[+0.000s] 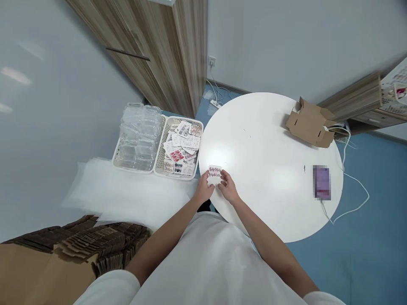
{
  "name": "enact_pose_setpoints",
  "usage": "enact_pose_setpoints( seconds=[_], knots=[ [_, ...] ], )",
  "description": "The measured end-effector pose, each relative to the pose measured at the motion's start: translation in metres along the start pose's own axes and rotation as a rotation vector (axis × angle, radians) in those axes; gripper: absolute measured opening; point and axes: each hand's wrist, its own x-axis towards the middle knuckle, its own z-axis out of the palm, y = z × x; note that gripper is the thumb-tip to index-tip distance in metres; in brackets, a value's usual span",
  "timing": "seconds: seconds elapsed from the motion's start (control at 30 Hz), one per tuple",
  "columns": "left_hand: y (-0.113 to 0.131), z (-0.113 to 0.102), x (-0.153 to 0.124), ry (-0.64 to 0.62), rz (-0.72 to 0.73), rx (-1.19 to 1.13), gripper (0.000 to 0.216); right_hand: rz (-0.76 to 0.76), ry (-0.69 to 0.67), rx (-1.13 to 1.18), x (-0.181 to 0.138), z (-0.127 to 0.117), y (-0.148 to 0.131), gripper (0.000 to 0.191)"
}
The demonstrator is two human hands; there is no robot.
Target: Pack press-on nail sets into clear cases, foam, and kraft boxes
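At the near left edge of the round white table (270, 140), both my hands hold a small clear case of pink press-on nails (215, 171). My left hand (205, 188) pinches its left side with curled fingers. On the case's right side, the fingers of my right hand (227, 186) are closed on it. The case sits low, just above or on the tabletop; I cannot tell which.
Left of the table stand two white baskets: one with empty clear cases (138, 140), one with nail sets and cards (181, 146). A folded cardboard box (310, 123) and a blurred phone (321, 182) with a cable lie on the table. Flat cartons (95, 241) are stacked near left.
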Motion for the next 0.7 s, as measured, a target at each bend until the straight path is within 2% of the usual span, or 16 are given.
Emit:
enact_pose_setpoints(
  seconds=[0.33, 0.7],
  knots=[
    [0.005, -0.018, 0.033, 0.004, 0.037, 0.087, 0.066, 0.039, -0.018, 0.061, 0.033, 0.01, -0.013, 0.066],
    [0.004, -0.017, 0.034, 0.014, 0.072, 0.111, 0.066, 0.041, -0.008, 0.082, 0.034, 0.01, -0.015, 0.067]
  ],
)
